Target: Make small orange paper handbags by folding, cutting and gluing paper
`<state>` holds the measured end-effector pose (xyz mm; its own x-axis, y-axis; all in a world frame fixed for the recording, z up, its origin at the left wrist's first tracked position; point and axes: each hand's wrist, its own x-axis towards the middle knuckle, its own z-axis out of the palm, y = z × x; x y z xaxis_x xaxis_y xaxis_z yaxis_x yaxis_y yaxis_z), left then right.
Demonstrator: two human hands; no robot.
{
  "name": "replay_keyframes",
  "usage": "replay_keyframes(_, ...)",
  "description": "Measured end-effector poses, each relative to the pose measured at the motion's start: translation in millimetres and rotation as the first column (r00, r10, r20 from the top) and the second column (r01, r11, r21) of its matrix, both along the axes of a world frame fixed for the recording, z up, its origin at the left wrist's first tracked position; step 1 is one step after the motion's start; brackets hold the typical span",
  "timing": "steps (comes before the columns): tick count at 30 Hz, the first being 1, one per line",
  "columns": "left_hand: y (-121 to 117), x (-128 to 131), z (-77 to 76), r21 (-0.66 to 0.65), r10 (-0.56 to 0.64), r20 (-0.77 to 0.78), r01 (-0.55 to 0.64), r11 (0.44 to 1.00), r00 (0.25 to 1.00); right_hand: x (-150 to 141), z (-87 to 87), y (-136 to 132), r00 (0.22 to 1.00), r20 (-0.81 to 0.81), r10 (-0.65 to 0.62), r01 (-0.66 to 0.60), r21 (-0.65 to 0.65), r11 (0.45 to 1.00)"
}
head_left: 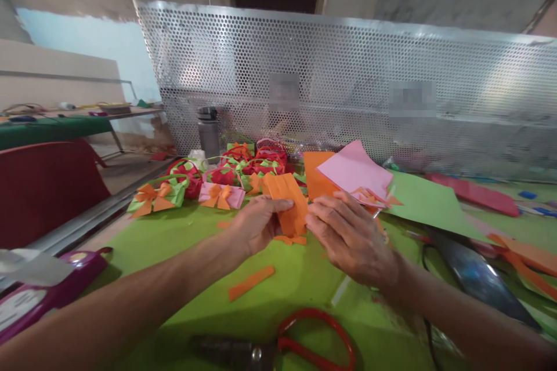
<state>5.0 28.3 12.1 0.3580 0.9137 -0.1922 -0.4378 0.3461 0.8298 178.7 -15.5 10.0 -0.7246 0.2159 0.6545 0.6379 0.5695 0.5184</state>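
Between my hands is a folded piece of orange paper (285, 191) with creases across it. My left hand (260, 221) grips its left side, thumb on top and fingers beneath. My right hand (348, 232) is at the right edge, fingers bent together against the paper; whether they pinch it is hard to make out. Under the paper lies a small orange piece (290, 240), and nearer to me an orange strip (251, 283) rests on the green table covering (195, 295). Red-handled scissors (278, 348) lie at the front edge.
Several small paper baskets with bows (221, 194) stand behind my hands, near a grey bottle (209, 136). Pink paper (357, 168) and green paper (435, 203) lie to the right, with a dark phone-like slab (478, 278). A purple tape dispenser (73, 272) sits left. A perforated metal panel (331, 69) rises behind.
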Motion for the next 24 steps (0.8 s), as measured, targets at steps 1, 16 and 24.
replay_keyframes(1,0.0,0.4,-0.2,-0.004,0.008,-0.006,-0.008,1.0,1.0,-0.1,0.7,-1.3,1.0,0.021,-0.008,0.007,0.014,1.0)
replay_keyframes(16,-3.7,5.0,-3.5,-0.014,0.069,-0.046,-0.07,0.997,0.997,-5.6,-3.9,-6.6,0.991,0.124,-0.05,0.034,0.129,0.991)
replay_keyframes(24,-7.3,6.0,-1.9,-0.01,0.077,-0.056,-0.078,0.997,0.995,-3.9,-1.7,-7.8,0.992,0.115,-0.047,0.03,0.146,0.989)
